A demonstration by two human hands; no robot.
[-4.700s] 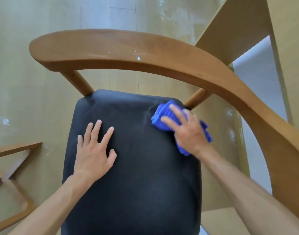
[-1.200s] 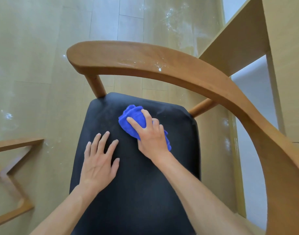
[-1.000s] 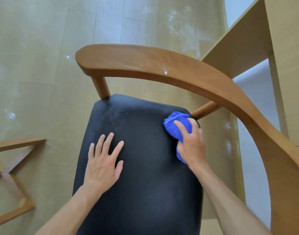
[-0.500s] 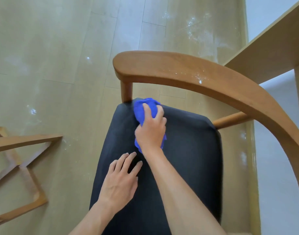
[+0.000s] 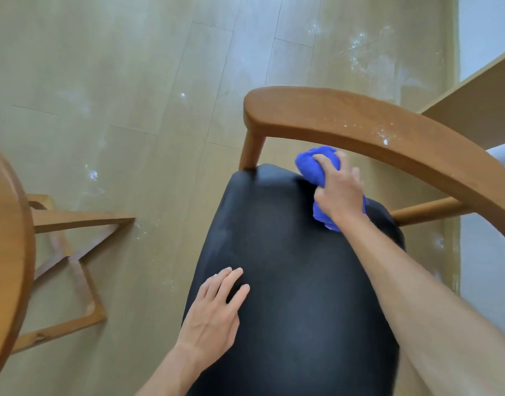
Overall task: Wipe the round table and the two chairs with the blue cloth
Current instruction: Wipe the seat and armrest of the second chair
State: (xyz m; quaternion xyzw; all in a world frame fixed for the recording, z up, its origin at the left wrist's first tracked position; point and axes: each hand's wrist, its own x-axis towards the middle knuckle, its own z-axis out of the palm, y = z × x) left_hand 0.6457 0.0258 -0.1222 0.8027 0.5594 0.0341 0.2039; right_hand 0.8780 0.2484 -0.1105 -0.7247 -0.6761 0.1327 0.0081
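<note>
While bunched under curled fingers of right hand, cloth pressed on rear of chair seat; left hand flat, fingers straight.

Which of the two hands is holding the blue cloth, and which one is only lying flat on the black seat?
The right hand grips the blue cloth at the seat's far edge. The left hand lies flat on the black seat, holding nothing.

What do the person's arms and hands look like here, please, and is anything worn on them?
Both forearms are bare as far as the frame shows, with no sleeve in view. The left hand and the right hand carry no glove, ring, watch or bracelet that can be seen. The fingernails look short and unpainted.
</note>
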